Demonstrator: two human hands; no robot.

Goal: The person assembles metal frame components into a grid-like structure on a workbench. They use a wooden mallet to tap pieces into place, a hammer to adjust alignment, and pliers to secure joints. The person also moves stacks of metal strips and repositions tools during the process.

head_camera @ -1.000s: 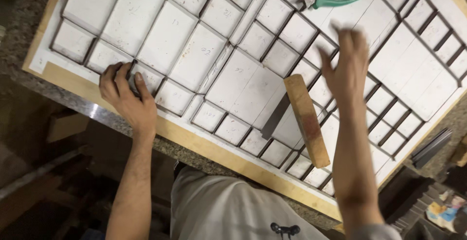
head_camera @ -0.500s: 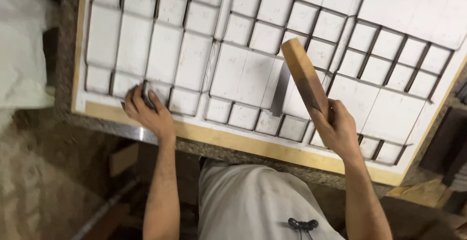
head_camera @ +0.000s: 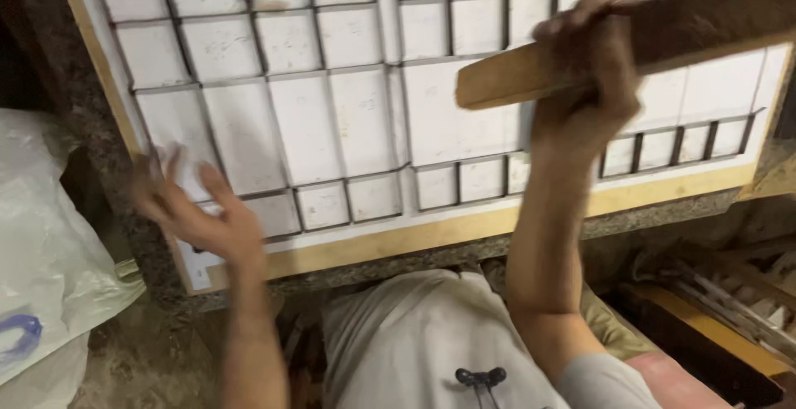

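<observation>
— What colours on the board [head_camera: 464,225]?
— White blocks [head_camera: 319,123] in a dark grid, pale yellow rim, speckled grey stone edge [head_camera: 398,268] beneath.
— And the wooden bar [head_camera: 663,36]?
— Tan, darkening to brown at its right. A white plastic sack [head_camera: 50,251] sits left.

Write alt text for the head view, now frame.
The right hand grips a flat brown wooden block raised above a large wooden-framed tray of white rectangular tiles set in a dark grid. The left hand, open and blurred, hovers over the tray's lower left corner.
</observation>
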